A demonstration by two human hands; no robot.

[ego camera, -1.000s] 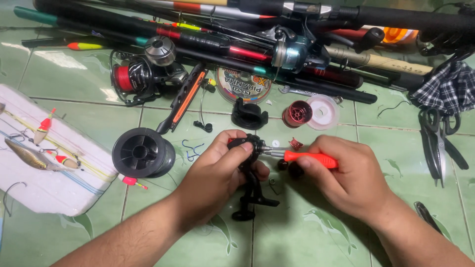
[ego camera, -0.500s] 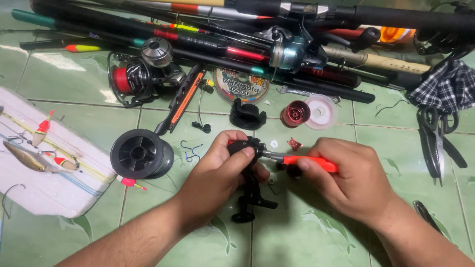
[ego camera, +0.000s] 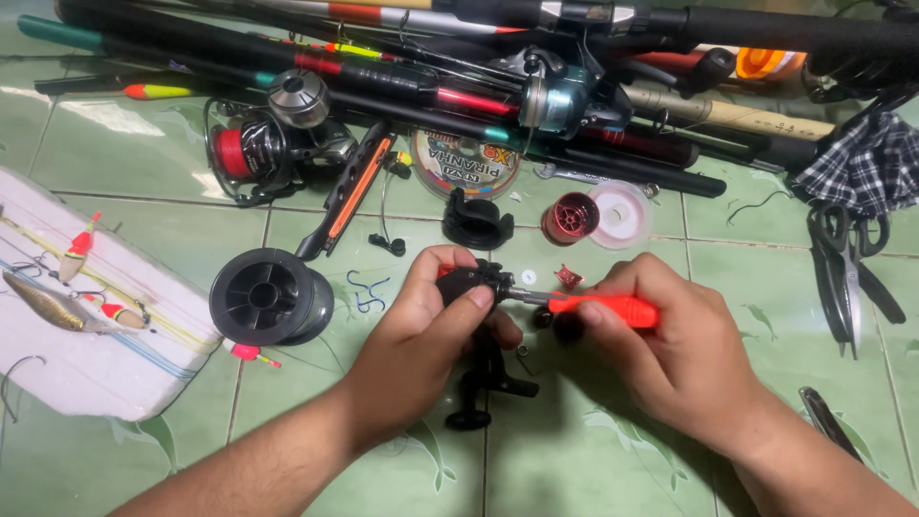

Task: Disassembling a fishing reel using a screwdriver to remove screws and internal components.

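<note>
Little moved, left hand (ego camera: 421, 330) still gripping black reel body (ego camera: 466, 284), right hand (ego camera: 670, 349) clasping orange-handled screwdriver (ego camera: 601, 308)

My left hand (ego camera: 426, 330) and right hand (ego camera: 670, 354) are bare (no gloves, no rings). Both forearms are uncovered too, no sleeves showing.

A single head-worn camera looked steeply down, at close range, onto the green tiled floor (ego camera: 115, 153); the wearer's forearms entered from the bottom edge, and fishing rods (ego camera: 670, 24) crossed the top of the frame.
</note>
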